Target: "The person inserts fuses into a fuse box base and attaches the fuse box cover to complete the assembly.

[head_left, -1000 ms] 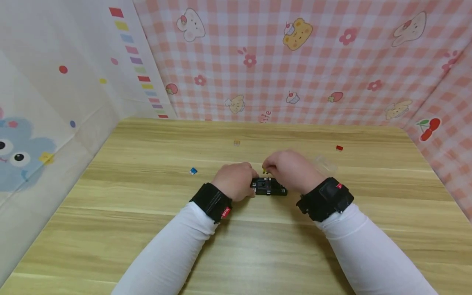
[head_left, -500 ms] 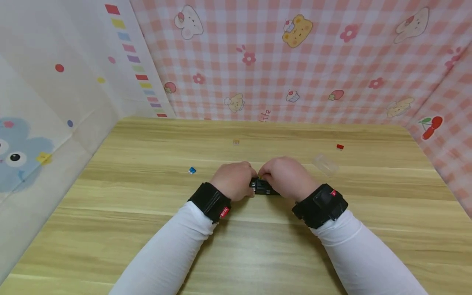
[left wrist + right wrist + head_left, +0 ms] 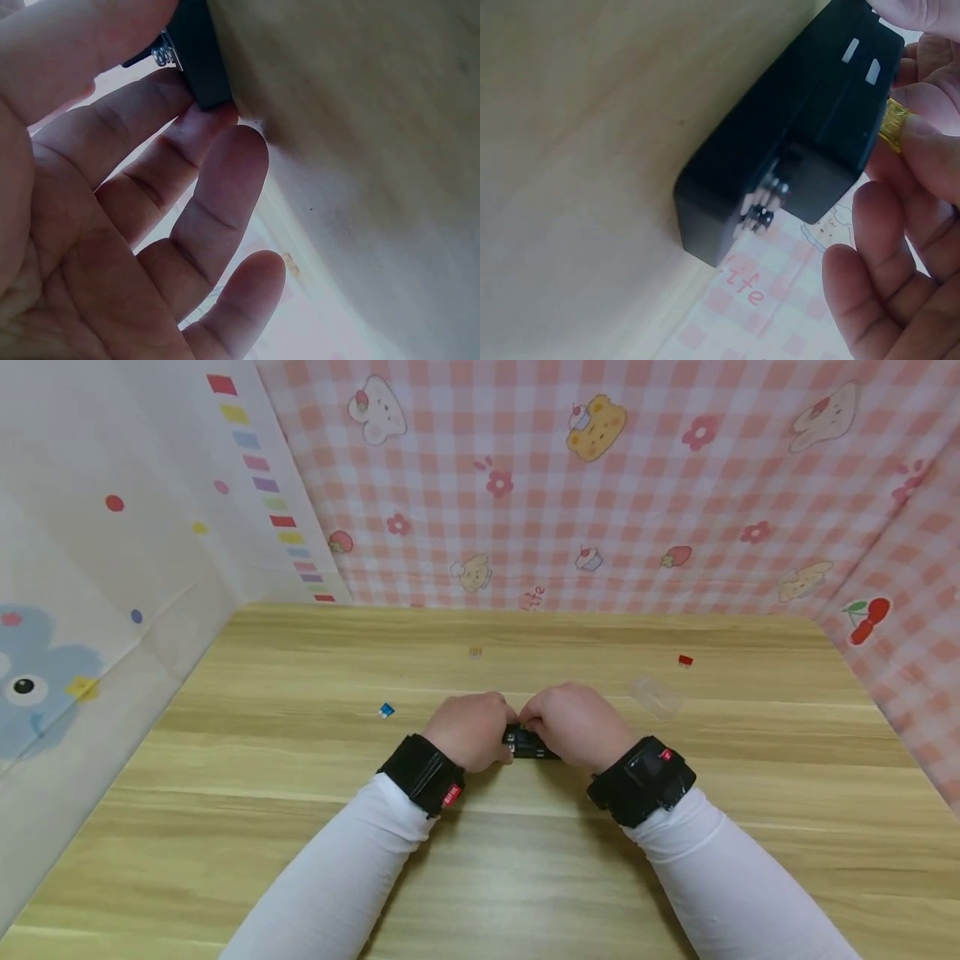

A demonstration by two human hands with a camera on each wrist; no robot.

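Right hand point(image 3: 577, 727): pinches yellow piece point(image 3: 894, 124); I'd keep it square, pressing evenly. Directly under those fingertips: black box point(image 3: 795, 124). Left hand point(image 3: 471, 731): grips box's end; I'd brace it flat. Outward, left: blue piece point(image 3: 386, 710).

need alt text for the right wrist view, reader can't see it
A right hand pinches a yellow piece at the edge of a black case on a wooden table. Metal parts show near the case's closer end; part of the left hand is at top right, pink checked cloth behind.
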